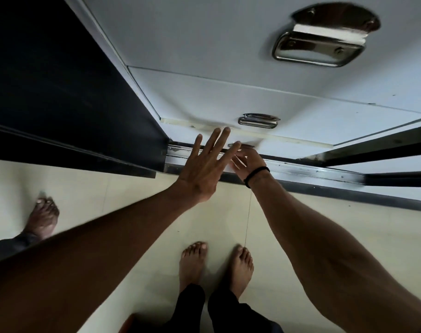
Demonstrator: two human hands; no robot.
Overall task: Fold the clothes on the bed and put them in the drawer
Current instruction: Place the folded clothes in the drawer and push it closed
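At centre frame, the lowest drawer [243, 150] is reached: its handle appears pinched by the right hand [246, 162], the left hand [202, 171] spread flat, released. No clothes are seen. Fingers could be trapped if the drawer slides shut.

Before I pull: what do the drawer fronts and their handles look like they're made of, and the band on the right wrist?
Drawer fronts: likely white laminated board, matte and smooth, with a pale edge strip showing.
Handles: polished metal, probably steel or chrome plating, judging by mirror-like reflections and visible screws.
Wrist band: thin black loop, seemingly elastic or rubber; too small to be sure.
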